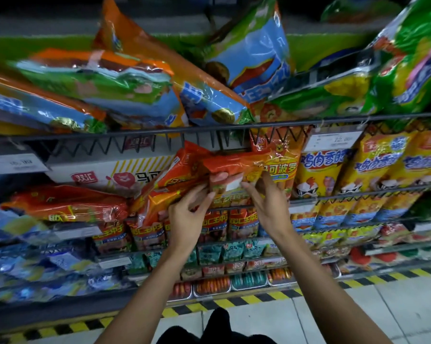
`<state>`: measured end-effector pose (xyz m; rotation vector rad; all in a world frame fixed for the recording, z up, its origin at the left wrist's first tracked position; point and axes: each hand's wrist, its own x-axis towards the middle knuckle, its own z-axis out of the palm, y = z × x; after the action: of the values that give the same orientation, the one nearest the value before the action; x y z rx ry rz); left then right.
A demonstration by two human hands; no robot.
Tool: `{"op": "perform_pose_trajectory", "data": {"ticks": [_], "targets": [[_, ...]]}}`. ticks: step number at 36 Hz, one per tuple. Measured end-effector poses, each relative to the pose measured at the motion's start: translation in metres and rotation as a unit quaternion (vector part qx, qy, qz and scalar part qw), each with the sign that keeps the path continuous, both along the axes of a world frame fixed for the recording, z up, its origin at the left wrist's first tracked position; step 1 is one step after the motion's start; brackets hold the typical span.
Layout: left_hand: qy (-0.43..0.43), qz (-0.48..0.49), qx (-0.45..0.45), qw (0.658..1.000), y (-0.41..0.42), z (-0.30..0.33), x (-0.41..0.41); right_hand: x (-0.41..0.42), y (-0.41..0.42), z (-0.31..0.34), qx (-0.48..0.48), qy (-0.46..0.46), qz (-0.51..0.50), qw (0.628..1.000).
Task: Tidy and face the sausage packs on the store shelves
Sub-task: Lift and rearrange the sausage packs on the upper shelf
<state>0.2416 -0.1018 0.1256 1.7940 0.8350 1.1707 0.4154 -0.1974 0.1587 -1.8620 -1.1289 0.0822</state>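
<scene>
At the second shelf's front edge, both hands, left hand [188, 214] and right hand [267, 203], pinch an orange sausage pack [230, 167] between their fingers.

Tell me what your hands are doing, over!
Both hands, left and right, holding one orange sausage pack at the second shelf. Neighbouring orange packs lean in, crowding it.

The sausage packs [236, 170] are glossy plastic film, crinkled and catching the light (clear in patches, printed elsewhere). The shelf rail [209, 129] is dark metal wire. The carton [110, 175] looks like matt cardboard. The floor [358, 319] is smooth, pale tile.
</scene>
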Motion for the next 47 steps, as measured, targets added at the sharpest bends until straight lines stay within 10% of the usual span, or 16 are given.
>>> {"op": "perform_pose_trajectory", "data": {"ticks": [21, 27, 37, 43, 47], "targets": [[0.095, -0.088, -0.024, 0.991, -0.003, 0.007, -0.022, -0.026, -0.029, -0.015, 0.168, 0.069, -0.023, 0.983], [0.144, -0.151, -0.035, 0.977, -0.012, 0.010, -0.021, -0.041, -0.039, -0.018, 0.249, 0.237, -0.086, 0.935], [-0.036, -0.073, -0.079, 0.994, -0.034, 0.020, -0.028, -0.027, -0.057, -0.016, 0.164, 0.483, -0.017, 0.860], [-0.110, -0.051, -0.083, 0.989, -0.038, 0.052, -0.010, -0.010, -0.082, -0.028, 0.002, 0.371, 0.078, 0.925], [-0.106, -0.068, -0.062, 0.990, -0.036, 0.063, -0.001, -0.007, -0.100, -0.027, 0.110, 0.183, 0.021, 0.977]]}}
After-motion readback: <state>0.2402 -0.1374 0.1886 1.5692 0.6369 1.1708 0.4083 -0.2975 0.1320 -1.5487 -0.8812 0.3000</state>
